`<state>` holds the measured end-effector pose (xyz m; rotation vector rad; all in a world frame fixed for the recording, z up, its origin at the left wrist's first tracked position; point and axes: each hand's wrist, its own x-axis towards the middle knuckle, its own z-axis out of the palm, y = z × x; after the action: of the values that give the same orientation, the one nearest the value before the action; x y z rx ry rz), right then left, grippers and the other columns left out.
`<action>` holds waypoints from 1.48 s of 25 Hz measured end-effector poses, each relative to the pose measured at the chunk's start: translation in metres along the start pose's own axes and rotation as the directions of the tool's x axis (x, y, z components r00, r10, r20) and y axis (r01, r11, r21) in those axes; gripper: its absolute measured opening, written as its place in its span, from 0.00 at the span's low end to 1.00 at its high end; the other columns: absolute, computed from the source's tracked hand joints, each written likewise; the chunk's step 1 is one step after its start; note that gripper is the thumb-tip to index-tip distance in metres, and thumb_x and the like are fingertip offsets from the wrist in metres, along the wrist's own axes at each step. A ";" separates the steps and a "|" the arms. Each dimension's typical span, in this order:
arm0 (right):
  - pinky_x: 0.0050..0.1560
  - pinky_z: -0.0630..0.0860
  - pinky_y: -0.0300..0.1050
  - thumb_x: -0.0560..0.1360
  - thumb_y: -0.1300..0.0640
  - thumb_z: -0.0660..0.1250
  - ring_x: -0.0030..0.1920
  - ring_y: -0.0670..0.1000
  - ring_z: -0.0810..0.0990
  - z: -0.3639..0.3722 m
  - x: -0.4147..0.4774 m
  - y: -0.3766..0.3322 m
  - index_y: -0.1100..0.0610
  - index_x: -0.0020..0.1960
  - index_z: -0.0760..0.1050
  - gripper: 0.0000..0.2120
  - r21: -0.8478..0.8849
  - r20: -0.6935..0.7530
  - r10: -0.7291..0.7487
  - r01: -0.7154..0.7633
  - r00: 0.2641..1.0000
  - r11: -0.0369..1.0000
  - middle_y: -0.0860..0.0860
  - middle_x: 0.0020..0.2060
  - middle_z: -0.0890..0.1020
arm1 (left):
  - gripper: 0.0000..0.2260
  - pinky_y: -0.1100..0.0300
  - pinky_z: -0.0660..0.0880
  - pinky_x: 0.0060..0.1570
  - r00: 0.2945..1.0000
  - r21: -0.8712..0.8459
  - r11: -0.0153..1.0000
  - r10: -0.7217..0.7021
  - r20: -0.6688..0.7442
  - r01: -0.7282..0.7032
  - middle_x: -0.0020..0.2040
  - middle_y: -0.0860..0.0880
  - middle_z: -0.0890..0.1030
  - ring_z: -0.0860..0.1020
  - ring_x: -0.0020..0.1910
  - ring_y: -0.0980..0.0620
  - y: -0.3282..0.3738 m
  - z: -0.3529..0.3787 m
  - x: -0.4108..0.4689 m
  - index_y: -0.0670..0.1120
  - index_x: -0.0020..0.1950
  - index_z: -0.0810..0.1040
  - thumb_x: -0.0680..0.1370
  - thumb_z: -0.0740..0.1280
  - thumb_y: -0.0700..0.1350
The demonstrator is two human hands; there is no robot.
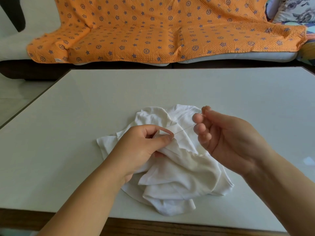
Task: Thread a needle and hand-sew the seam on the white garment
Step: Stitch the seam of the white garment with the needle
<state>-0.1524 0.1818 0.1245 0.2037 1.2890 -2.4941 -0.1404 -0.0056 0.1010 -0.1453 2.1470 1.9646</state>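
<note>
A crumpled white garment (179, 174) lies on the white table (119, 99), near its front edge. My left hand (141, 149) pinches a fold of the garment between thumb and forefinger and lifts it slightly. A thin thread (185, 128) runs taut from that pinched fold up and to the right. My right hand (226, 138) is raised above the garment's right side, palm toward me. It pinches the thread's far end between thumb and forefinger, and the other fingers are loosely curled. The needle is too small to make out.
Behind the table stands a sofa draped with an orange patterned blanket (162, 28). A floral cushion (293, 9) sits at the far right. The table's wooden front edge (153, 227) runs below my forearms. Pale floor (17, 92) shows at the left.
</note>
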 end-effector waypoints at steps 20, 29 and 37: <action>0.45 0.82 0.44 0.81 0.64 0.60 0.45 0.56 0.86 -0.022 0.016 -0.005 0.60 0.52 0.75 0.05 -0.235 -0.271 -0.345 0.285 0.899 0.929 0.54 0.33 0.83 | 0.05 0.60 0.81 0.43 1.000 -0.098 0.995 -0.021 -0.006 0.020 0.50 0.43 0.86 0.85 0.50 0.49 0.001 -0.008 0.003 0.45 0.48 0.86 0.76 0.70 0.41; 0.28 0.75 0.40 0.80 0.56 0.63 0.30 0.53 0.81 0.017 -0.023 0.031 0.61 0.50 0.76 0.08 -0.615 0.081 0.008 0.044 0.997 0.787 0.56 0.32 0.83 | 0.07 0.56 0.81 0.49 0.999 -0.127 0.992 0.028 0.038 -0.023 0.47 0.44 0.86 0.84 0.49 0.49 0.001 -0.009 0.003 0.45 0.51 0.85 0.78 0.68 0.40; 0.25 0.72 0.39 0.79 0.58 0.65 0.25 0.51 0.78 0.018 -0.016 0.036 0.60 0.49 0.79 0.06 -0.648 0.042 -0.010 0.035 0.999 0.761 0.55 0.28 0.81 | 0.04 0.56 0.81 0.48 0.998 -0.119 0.992 0.046 0.039 -0.041 0.43 0.46 0.85 0.84 0.44 0.52 0.001 -0.012 0.002 0.43 0.50 0.81 0.77 0.68 0.39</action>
<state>-0.1242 0.1509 0.1118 -0.0299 2.0511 -1.8907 -0.1439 -0.0174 0.1026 -0.0766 2.0253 2.1005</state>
